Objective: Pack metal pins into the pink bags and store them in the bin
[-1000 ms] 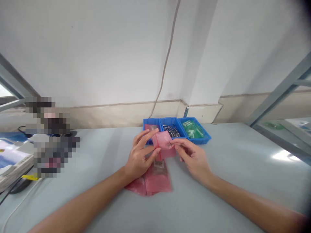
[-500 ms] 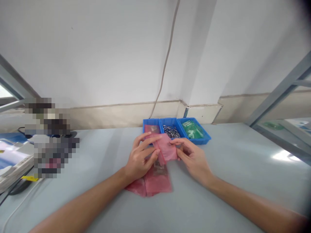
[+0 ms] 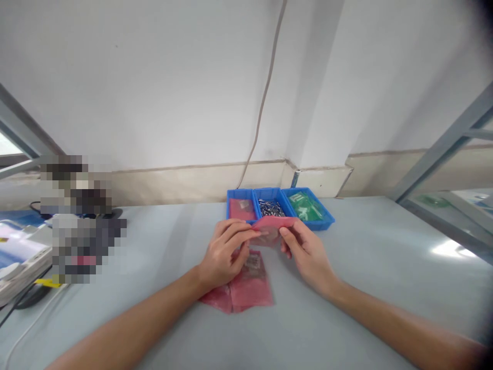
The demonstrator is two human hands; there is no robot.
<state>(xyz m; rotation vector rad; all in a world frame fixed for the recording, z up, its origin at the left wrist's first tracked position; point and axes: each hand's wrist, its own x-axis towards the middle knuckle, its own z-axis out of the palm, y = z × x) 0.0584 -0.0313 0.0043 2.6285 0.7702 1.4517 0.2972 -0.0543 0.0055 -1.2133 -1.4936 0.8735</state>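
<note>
Between my hands, raised over the table, is a pink plastic bag with its top edge lifted toward the bins. My left hand pinches its left side, with the index fingertip lying along the bag's edge. At the right corner, the thumb and fingers of my right hand are closed on the plastic. Below my left hand lie more pink bags on the table, overlapping each other. The upper one has a pale label and a dark item inside. Part of the pile is hidden under my left hand.
Three blue bins stand together toward the wall. The left bin holds a pink bag, the middle one metal screw-like pieces, the right one a green bag with pale pieces. A power strip and cables lie far left.
The pink bag has tilted, its upper edge now stretched wide between both hands. My left fingers have drawn closer together, and the left bin's contents are more exposed.
</note>
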